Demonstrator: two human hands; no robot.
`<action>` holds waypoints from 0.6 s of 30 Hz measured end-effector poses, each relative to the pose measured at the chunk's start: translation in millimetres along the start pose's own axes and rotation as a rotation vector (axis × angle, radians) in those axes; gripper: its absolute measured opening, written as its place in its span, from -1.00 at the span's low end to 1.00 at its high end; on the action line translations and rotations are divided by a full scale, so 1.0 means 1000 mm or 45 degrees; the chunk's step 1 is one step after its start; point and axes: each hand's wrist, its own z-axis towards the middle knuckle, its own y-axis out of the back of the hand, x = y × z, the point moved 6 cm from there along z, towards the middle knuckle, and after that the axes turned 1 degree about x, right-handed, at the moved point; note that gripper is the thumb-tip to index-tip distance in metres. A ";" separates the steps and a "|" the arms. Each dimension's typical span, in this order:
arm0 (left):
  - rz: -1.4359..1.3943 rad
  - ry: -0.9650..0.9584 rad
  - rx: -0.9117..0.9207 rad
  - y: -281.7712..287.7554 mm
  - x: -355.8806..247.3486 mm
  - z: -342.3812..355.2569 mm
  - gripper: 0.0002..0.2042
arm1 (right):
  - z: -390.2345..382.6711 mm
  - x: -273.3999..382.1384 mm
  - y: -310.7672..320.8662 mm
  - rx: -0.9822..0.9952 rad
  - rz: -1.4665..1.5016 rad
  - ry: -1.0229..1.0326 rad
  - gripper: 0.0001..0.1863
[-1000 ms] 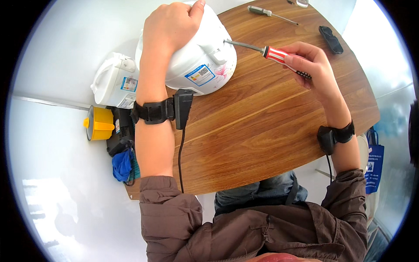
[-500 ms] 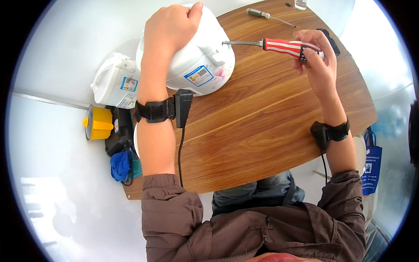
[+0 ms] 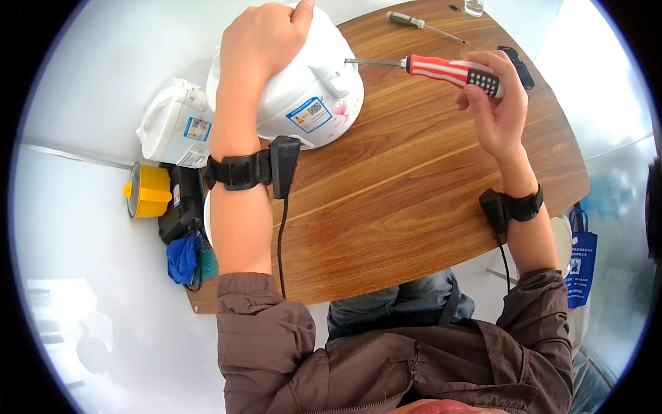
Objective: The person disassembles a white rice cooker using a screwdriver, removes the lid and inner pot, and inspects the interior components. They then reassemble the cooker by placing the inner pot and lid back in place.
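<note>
A white rice cooker (image 3: 296, 96) with a flower print and a label stands at the table's far left. My left hand (image 3: 265, 38) is closed over its upper part, thumb out to the right and the other fingertips out of sight. From the right, my right hand (image 3: 500, 100) grips a screwdriver (image 3: 448, 71) by its red and white striped handle, whose black end carries white stars. The shaft lies nearly level, and its tip meets the cooker's right side near a protruding part. Fingers and thumb wrap the handle's rear end.
On the wooden table (image 3: 386, 207) lie a second screwdriver (image 3: 420, 23), a glass (image 3: 474, 7) and a black object (image 3: 517, 67). At left are a smaller white appliance (image 3: 176, 124), a yellow pot (image 3: 150, 192), a black device (image 3: 181, 203) and blue cloth (image 3: 183, 259). Cables hang from both wristbands.
The screwdriver handle has turned, so its starred face shows more. My right fingers have shifted around it. The tip stays at the cooker, and the whole scene sits slightly further left.
</note>
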 end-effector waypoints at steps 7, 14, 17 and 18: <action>0.010 -0.028 -0.003 -0.003 -0.001 0.001 -0.48 | -0.004 -0.026 0.000 -0.024 0.121 -0.459 -0.64; 0.012 0.008 0.018 -0.003 -0.002 0.002 -0.48 | 0.000 -0.021 -0.002 -0.076 0.173 -0.170 -0.67; -0.003 0.038 0.039 -0.001 -0.001 0.001 -0.49 | -0.001 -0.019 0.001 0.070 0.109 -0.335 -0.71; 0.002 0.061 0.064 -0.001 0.000 0.001 -0.49 | 0.000 -0.021 0.002 0.058 0.098 -0.410 -0.72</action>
